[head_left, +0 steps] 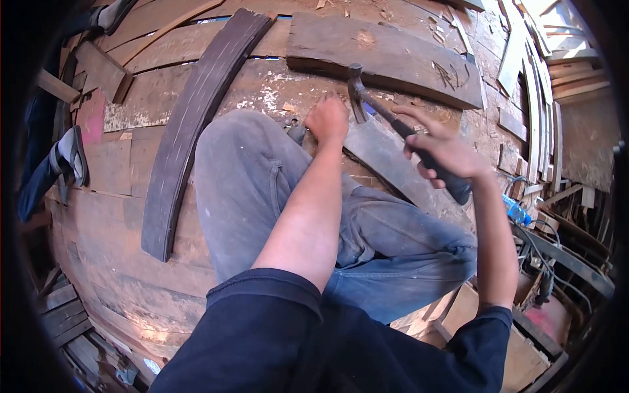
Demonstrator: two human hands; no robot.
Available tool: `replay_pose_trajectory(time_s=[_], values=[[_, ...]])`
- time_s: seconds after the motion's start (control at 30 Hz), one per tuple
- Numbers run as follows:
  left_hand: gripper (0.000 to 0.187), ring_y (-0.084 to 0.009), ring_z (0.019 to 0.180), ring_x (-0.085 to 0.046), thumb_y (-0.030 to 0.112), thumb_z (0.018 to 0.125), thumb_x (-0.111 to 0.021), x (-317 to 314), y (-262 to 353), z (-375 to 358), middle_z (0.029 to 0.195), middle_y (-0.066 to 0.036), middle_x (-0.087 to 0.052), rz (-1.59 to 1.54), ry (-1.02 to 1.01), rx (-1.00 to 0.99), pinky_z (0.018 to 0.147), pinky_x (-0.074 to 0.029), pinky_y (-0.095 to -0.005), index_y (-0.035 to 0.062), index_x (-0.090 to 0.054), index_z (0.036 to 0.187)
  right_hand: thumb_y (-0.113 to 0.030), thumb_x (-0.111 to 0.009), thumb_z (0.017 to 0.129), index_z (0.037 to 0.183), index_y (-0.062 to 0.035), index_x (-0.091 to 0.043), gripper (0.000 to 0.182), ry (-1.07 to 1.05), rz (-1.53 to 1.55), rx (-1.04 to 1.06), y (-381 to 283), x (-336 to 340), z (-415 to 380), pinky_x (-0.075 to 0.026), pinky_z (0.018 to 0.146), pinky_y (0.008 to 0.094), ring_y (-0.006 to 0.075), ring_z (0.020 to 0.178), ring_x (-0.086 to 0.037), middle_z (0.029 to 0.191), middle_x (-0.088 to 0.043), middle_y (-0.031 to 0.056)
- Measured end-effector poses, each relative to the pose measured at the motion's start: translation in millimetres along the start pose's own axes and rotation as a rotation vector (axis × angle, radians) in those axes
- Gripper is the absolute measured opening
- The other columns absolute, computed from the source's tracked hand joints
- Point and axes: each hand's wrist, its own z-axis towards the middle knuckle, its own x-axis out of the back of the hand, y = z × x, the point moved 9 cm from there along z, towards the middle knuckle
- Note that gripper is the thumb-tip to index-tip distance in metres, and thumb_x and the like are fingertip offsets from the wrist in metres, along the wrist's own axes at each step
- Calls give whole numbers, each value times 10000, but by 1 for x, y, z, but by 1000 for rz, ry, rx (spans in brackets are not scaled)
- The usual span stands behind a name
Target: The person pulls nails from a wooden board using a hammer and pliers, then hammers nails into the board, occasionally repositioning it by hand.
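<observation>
My right hand (445, 149) is wrapped round the dark handle of a claw hammer (386, 114), its index finger stretched along the handle. The hammer's metal head is up and to the left, close to my left hand. My left hand (329, 116) is closed, low over the wooden floor in front of my bent knee; whatever its fingers hold is hidden. A small dark object (297, 134) lies just left of that hand. Beneath the hammer a grey board (386, 154) slants across the floor, with a small blue item (369, 108) near its upper end.
A thick plank (386, 56) lies beyond my hands, and a long dark curved beam (196, 124) at the left. Another person's feet (71, 156) show at the left edge. Stacked boards (534, 98), a blue bottle (517, 211) and cables are on the right.
</observation>
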Motion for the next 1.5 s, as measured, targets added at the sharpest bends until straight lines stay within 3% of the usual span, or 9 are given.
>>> replay_pose_trajectory(time_s=[0.17,0.27,0.43,0.53,0.7,0.9,1.0,1.2,1.5], values=[[291,-369,932,-695,307,978,-490,2,2,-1,998,-143,-721,-3,12,3,786,-536,-513,99,-684,1037,-132,-487,954,1280,-41,-555,344,-235,486,289,23,16,-8,-521,448,258,149,631,-638,901,-604,89],[290,-372,918,-697,303,977,-488,1,1,0,984,-143,-724,-14,8,17,788,-536,-518,101,-684,1048,-153,-569,930,1248,-15,-563,347,-24,414,401,42,14,-13,-566,569,286,195,775,-669,968,-636,126],[293,-377,911,-700,299,976,-481,1,1,-1,972,-156,-725,5,46,-10,784,-537,-523,110,-685,1069,-295,-853,729,1119,-109,-682,465,273,-374,660,27,-19,-32,-457,973,453,275,1133,-553,1195,-575,135],[296,-386,915,-698,298,974,-484,3,6,-2,973,-165,-725,45,16,4,783,-537,-527,117,-688,1089,-289,-871,668,956,-115,-709,373,681,-598,1005,1,-42,-52,-407,1027,491,291,1162,-523,1201,-549,133],[303,-401,915,-696,298,970,-490,4,7,-4,973,-176,-727,64,39,-33,782,-537,-532,133,-700,1114,-96,-689,705,674,-46,-470,226,505,-220,1342,-5,-45,-41,-495,944,478,285,774,-590,755,-546,97],[309,-397,917,-698,297,968,-485,8,9,-3,981,-180,-727,69,45,-13,783,-539,-528,131,-702,1112,-83,-663,757,655,-37,-468,224,489,33,1370,-13,-20,-32,-506,816,403,252,668,-537,671,-513,74],[314,-390,921,-699,294,966,-481,6,9,-1,989,-179,-727,89,22,-9,787,-540,-520,130,-700,1121,-158,-562,885,662,-24,-506,266,448,230,1371,-32,12,-4,-433,602,329,185,593,-493,632,-524,74],[329,-384,923,-697,283,960,-472,3,10,-3,1006,-178,-724,74,22,-44,792,-539,-513,128,-691,1150,-203,-426,950,569,-126,-291,412,325,590,1272,-95,89,36,-360,630,346,142,497,-288,504,-272,5],[334,-389,910,-697,294,968,-450,5,9,-1,976,-173,-726,56,30,-23,781,-541,-517,121,-704,1099,-233,-485,932,697,-67,-408,298,659,445,1500,-44,12,-3,-408,644,343,147,585,-413,618,-423,34]])
